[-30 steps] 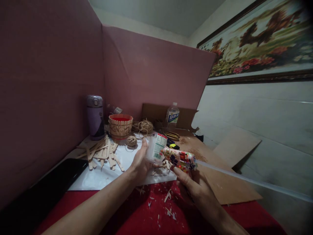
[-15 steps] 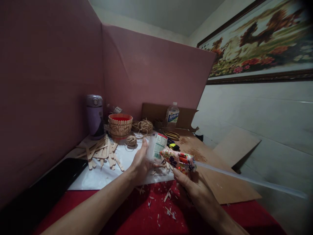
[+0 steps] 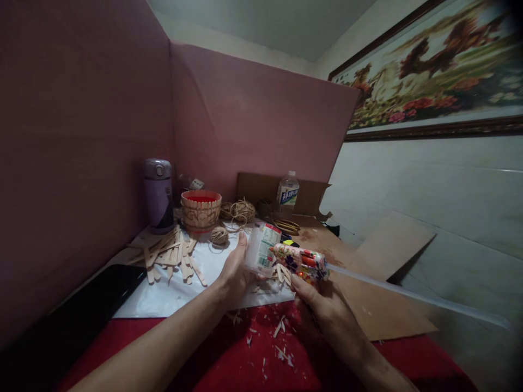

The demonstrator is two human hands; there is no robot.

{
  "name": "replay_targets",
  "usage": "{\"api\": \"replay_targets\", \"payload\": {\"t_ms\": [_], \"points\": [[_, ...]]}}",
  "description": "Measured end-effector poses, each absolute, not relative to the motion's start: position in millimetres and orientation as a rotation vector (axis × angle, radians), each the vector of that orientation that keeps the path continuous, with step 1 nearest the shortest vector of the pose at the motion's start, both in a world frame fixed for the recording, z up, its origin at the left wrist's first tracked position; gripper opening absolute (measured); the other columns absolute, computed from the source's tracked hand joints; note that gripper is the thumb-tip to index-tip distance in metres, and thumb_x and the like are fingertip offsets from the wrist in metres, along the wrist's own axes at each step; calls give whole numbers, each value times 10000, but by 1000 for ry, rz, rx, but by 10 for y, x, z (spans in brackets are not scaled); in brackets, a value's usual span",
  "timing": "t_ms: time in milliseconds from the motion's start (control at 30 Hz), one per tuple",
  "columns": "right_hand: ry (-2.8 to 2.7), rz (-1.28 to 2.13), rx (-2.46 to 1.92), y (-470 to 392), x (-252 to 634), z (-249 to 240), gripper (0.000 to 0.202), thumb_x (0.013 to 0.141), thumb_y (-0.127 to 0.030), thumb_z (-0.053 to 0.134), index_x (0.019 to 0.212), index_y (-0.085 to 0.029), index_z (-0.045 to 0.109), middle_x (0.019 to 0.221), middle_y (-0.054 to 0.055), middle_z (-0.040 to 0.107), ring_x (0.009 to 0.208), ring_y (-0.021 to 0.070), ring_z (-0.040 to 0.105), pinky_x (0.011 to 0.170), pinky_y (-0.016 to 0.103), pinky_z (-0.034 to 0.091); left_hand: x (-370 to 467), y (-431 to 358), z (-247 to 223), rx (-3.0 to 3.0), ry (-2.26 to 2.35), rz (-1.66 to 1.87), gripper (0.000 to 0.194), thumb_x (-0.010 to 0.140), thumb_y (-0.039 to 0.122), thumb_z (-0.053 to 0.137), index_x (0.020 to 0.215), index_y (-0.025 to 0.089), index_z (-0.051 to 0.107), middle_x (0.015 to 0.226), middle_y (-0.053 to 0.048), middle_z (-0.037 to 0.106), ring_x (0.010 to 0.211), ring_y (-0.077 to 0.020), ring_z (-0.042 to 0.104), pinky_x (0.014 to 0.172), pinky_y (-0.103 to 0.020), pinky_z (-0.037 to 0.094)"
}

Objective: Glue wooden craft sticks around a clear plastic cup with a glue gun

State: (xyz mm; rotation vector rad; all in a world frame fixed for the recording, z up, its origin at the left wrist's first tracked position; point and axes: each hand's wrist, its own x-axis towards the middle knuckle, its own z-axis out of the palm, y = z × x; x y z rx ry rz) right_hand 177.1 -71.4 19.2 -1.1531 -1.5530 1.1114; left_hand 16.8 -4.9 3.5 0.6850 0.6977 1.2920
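My left hand [image 3: 236,272] grips a clear plastic container [image 3: 254,249] with a printed label, held tilted above the white sheet. In my right hand [image 3: 316,296] is a floral-patterned hot glue gun [image 3: 300,260], its orange nozzle pointing left at the container's label side; I cannot tell whether the tip touches. A long translucent glue stick [image 3: 408,291] sticks out of its back end, and a small red light glows on its body. Below the nozzle lie short wooden stick pieces [image 3: 281,273].
Loose craft sticks [image 3: 174,253] are piled on the white sheet [image 3: 163,296] at left, near a purple flask [image 3: 158,196] and a stick-covered pot [image 3: 201,209]. Twine balls [image 3: 241,211], a plastic bottle [image 3: 288,193] and cardboard [image 3: 368,310] lie behind and right. Scraps litter the red cloth [image 3: 229,354].
The glue gun has shifted slightly right and its nozzle a little up, showing more of the wooden pieces beneath it. The container has turned slightly in my left hand.
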Motion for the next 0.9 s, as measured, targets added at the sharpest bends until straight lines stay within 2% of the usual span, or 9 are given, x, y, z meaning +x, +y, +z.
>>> {"api": "replay_targets", "payload": {"t_ms": [133, 500, 667, 733, 833, 900], "points": [[-1480, 1203, -1138, -669, 1780, 119, 519, 829, -606, 542, 535, -200, 409, 404, -66, 349, 341, 62, 302, 353, 209, 239, 170, -53, 46, 685, 713, 1298, 516, 966, 496, 298, 1086, 110, 620, 833, -119, 707, 583, -177, 636, 440, -254, 476], [-1407, 1252, -1074, -626, 1809, 109, 553, 791, -629, 566, 499, -171, 465, 390, -51, 392, 312, 53, 355, 333, 186, 247, 144, -21, 13, 743, 730, 1303, 506, 962, 502, 303, 1049, 117, 619, 839, -126, 688, 601, -185, 625, 443, -261, 464], [-1417, 1248, -1062, -611, 1872, 121, 558, 825, -614, 544, 510, -153, 525, 400, -1, 508, 316, 63, 414, 343, 185, 275, 127, 8, -10, 708, 765, 1328, 503, 943, 533, 331, 1076, 129, 599, 896, -129, 673, 627, -187, 616, 448, -266, 472], [-1422, 1214, -1070, -594, 1930, 109, 544, 842, -603, 530, 536, -154, 555, 394, 4, 521, 319, 76, 422, 345, 195, 286, 119, 20, -18, 714, 752, 1337, 486, 940, 526, 345, 1060, 129, 599, 854, -118, 663, 597, -177, 598, 431, -261, 461], [-1412, 1008, -1145, -557, 2079, 77, 492, 825, -586, 575, 564, -169, 564, 367, -37, 450, 329, 86, 400, 352, 210, 299, 107, 35, -18, 729, 749, 1354, 443, 939, 506, 363, 1030, 141, 598, 788, -101, 650, 574, -184, 592, 410, -268, 460], [-1434, 795, -1181, -528, 2214, 53, 405, 802, -552, 626, 652, -177, 602, 445, -30, 513, 396, 108, 461, 389, 221, 356, 99, 42, -15, 721, 764, 1346, 430, 938, 506, 358, 1007, 158, 600, 772, -96, 652, 573, -192, 604, 409, -279, 477]]}}
